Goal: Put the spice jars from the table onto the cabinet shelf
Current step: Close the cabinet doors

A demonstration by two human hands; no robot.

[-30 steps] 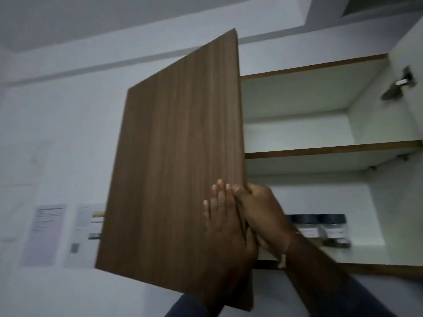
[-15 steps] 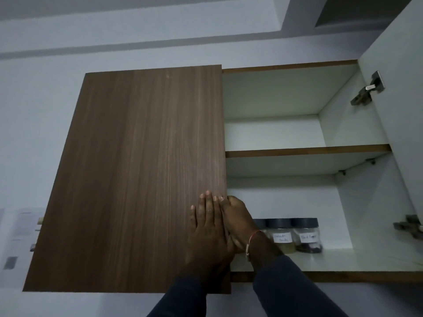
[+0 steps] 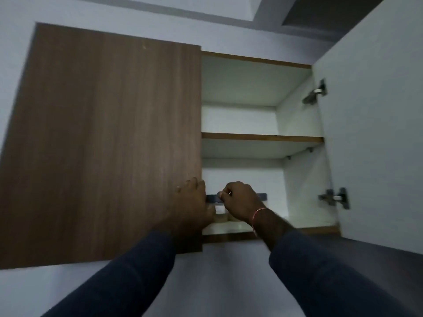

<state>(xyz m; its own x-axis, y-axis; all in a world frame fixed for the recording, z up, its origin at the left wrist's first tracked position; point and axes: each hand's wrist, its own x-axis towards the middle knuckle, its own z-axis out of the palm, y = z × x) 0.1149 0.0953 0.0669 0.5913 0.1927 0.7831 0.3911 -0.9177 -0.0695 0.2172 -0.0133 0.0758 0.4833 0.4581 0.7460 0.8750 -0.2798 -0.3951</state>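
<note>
The spice jars [image 3: 220, 211] stand upright in a row on the bottom shelf [image 3: 309, 221] of the cabinet, just right of the frame's centre. Their dark lids [image 3: 211, 198] form a band that runs left and right. Only the leftmost jar's pale body shows; the rest are hidden.

The right hand [image 3: 240, 202] is directly in front of the row, knuckles toward the camera and fingers [image 3: 223, 193] curled at lid height. From this angle I cannot tell whether they pinch a lid or merely hang before it. The jars lie straight behind and slightly below those fingers, deeper in the cabinet, so this is the nearer hand. It would need to draw back toward the camera without catching a lid.

The left hand [image 3: 192, 202] rests on the inner edge of the left door [image 3: 109, 145], fingers laid fairly flat on the wood and gripping nothing. That door looks shut or nearly so.

The jars appear placed, so the shelf step looks done. The middle shelf [image 3: 261, 137] crosses above the jars. The right door [image 3: 370, 133] stands wide open at the frame's right edge, two metal hinges [image 3: 335, 197] showing. Pale wall surrounds the cabinet; the picture is dim and slightly blurred.
</note>
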